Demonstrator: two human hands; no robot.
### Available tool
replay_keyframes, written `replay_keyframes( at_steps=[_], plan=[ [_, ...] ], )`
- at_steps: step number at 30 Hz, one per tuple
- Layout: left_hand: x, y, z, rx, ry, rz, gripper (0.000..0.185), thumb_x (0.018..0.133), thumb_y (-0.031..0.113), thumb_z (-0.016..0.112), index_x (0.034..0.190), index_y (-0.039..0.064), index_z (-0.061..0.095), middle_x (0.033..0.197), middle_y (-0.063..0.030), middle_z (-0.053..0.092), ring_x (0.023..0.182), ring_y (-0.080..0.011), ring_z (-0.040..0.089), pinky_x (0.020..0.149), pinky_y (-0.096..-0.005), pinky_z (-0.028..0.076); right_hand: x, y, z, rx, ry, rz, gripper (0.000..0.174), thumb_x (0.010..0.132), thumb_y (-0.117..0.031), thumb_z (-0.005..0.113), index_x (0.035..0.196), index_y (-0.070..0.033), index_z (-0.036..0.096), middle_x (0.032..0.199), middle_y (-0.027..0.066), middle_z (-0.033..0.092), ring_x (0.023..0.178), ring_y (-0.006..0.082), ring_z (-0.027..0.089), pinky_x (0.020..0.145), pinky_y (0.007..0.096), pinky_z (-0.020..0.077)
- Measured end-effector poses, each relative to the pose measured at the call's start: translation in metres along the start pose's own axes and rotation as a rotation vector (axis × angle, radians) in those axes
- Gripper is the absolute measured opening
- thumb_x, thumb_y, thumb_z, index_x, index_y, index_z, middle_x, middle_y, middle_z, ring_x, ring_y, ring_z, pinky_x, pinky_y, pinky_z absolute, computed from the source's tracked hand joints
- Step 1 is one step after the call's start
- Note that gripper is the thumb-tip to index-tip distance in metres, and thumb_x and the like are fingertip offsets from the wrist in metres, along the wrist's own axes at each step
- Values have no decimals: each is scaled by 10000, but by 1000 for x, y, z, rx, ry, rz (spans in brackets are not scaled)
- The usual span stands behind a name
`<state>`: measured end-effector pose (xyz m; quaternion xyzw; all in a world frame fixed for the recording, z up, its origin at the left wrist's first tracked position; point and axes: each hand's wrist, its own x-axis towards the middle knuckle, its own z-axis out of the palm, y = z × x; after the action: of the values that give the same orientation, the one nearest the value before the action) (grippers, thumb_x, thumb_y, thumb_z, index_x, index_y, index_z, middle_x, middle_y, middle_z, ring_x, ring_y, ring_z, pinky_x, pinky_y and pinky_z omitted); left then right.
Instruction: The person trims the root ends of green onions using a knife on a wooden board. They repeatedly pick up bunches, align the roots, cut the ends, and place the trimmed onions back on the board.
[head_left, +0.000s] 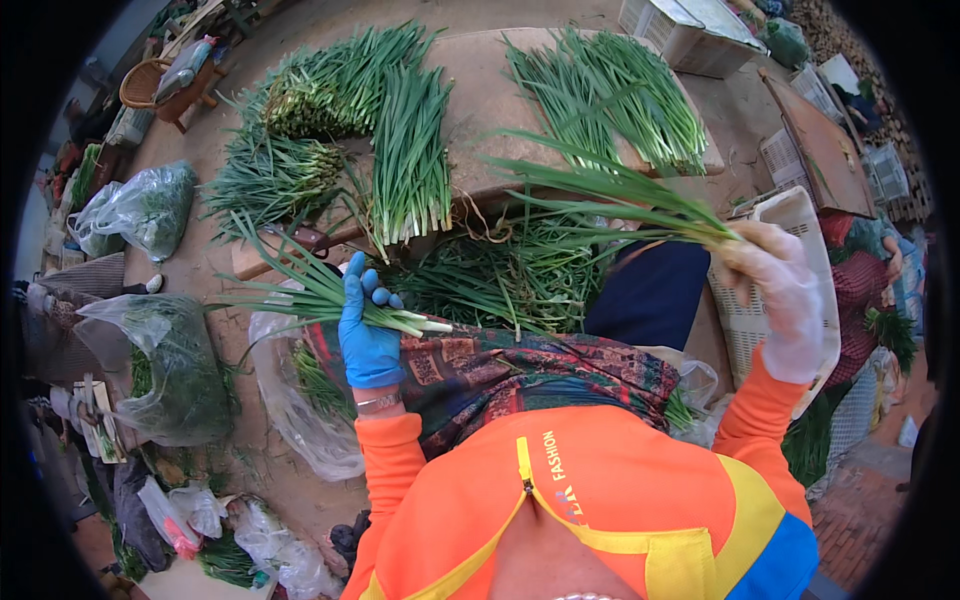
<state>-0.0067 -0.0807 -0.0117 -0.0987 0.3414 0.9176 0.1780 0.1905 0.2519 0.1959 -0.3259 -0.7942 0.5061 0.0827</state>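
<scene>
My left hand (369, 330), in a blue glove, holds a small bunch of garlic chives (315, 294), white ends pointing right over my patterned apron. My right hand (772, 277), in a thin whitish glove, grips the pale ends of another bunch of green stalks (645, 196), leaves fanning left. Loose chives (517, 281) lie in a heap between the hands, above my lap. Beyond, on a low board (480, 112), rest a neat row of chives (411, 154), a tangled pile (330, 82) at the left and laid-out bunches (622, 97) at the right.
Beside my right arm stands a white plastic crate (821, 300). Plastic bags of greens (180, 375) sit on the floor at the left. A wicker chair (146, 82) is at the upper left, a covered crate (686, 34) at the upper right. Other people work at both sides.
</scene>
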Motion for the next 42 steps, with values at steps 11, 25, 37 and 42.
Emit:
replay_keyframes(
  at_steps=[11,25,37,42],
  plan=[
    [9,4,-20,-199,25,-20,340,982,238,489,1289,101,537,1081,3,682,497,-18,359,463,-202,340,39,30,61,509,-243,-127,235,907,-176,608,1025,23,646,738,37,627,546,64,545,511,172,429],
    [9,-12,43,12,-14,57,415,895,182,650,1273,73,517,1156,-95,609,631,-53,500,478,-195,396,83,75,223,1109,-547,75,254,888,-111,637,1105,21,622,805,76,630,635,125,564,568,227,469],
    [25,-39,35,-62,17,-65,230,910,193,630,1091,58,585,853,-13,604,595,-47,477,407,-180,341,63,87,263,759,-569,82,305,900,-146,637,1152,21,597,832,53,647,627,82,560,594,204,466],
    [34,-39,26,94,170,-59,163,910,211,627,1007,80,623,779,24,567,554,-39,432,390,-188,310,58,88,269,728,-557,64,313,906,-146,627,1166,25,594,853,44,646,647,77,557,610,199,468]
  ],
)
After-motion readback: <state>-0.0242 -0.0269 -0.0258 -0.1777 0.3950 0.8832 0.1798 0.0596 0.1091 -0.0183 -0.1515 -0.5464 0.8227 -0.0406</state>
